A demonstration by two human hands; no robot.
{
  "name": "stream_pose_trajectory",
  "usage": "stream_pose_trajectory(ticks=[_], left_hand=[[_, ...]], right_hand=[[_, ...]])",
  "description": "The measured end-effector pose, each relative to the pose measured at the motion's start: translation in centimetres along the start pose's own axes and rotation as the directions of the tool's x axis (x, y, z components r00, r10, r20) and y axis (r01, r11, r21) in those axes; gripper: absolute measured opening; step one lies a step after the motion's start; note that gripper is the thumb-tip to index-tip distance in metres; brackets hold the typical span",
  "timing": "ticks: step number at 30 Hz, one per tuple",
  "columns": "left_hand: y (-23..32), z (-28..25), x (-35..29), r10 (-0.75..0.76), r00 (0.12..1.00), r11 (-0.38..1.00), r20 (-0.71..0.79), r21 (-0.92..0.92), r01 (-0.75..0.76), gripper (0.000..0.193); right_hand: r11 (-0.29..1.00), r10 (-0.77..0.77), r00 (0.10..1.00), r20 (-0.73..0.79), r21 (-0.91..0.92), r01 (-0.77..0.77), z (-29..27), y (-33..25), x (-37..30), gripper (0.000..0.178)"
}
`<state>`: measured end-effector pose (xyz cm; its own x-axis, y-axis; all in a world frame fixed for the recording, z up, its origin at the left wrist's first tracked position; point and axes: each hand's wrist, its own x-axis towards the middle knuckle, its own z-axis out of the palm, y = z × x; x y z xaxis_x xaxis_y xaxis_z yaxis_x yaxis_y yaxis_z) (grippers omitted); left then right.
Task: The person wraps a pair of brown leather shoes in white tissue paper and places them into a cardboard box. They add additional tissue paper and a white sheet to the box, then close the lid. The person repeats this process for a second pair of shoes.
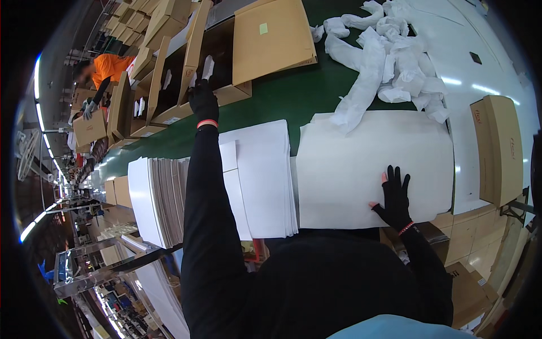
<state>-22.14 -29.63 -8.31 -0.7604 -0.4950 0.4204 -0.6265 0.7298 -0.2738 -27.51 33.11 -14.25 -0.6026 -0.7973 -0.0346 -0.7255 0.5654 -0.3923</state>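
My left hand [204, 104], in a black glove, reaches forward to the near wall of an open brown cardboard box [234, 93]. Its fingers bunch at the box's edge, just below a white slip [208, 68] inside. Whether they grip the slip or the cardboard cannot be made out. My right hand [395, 198], gloved with thumb and one fingertip bare, lies spread flat on a wide stack of white paper sheets [350, 169]. Left of it rests another pile of white sheets [262, 181], partly under my left forearm.
Crumpled white paper wraps [389, 56] lie on the green table [276, 101]. More open boxes [169, 96] line its far left, where a person in orange [110, 68] handles a carton [90, 127]. White boards [158, 192] stand at left; a closed brown box [499, 150] sits right.
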Motion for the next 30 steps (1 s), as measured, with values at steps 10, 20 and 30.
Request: stream_pose_trajectory(ticks=[10, 20, 30], left_hand=[[0.5, 0.8, -1.0, -0.019, 0.998, 0.954, -0.059, -0.299, 0.000, 0.043], [-2.1, 0.7, 2.9, 0.414, 0.895, 0.910, 0.170, -0.114, -0.399, 0.031], [3.4, -20.2, -1.8, 0.737, 0.669, 0.599, 0.101, -0.557, -0.576, 0.036]], right_hand=[[0.998, 0.020, 1.000, -0.014, -0.051, -0.020, -0.2, -0.3, 0.1, 0.096], [0.998, 0.025, 1.000, -0.009, -0.052, -0.025, -0.1, -0.9, 0.1, 0.097], [0.985, -0.055, 0.995, -0.088, -0.168, 0.040, 1.1, -1.4, -0.4, 0.092]])
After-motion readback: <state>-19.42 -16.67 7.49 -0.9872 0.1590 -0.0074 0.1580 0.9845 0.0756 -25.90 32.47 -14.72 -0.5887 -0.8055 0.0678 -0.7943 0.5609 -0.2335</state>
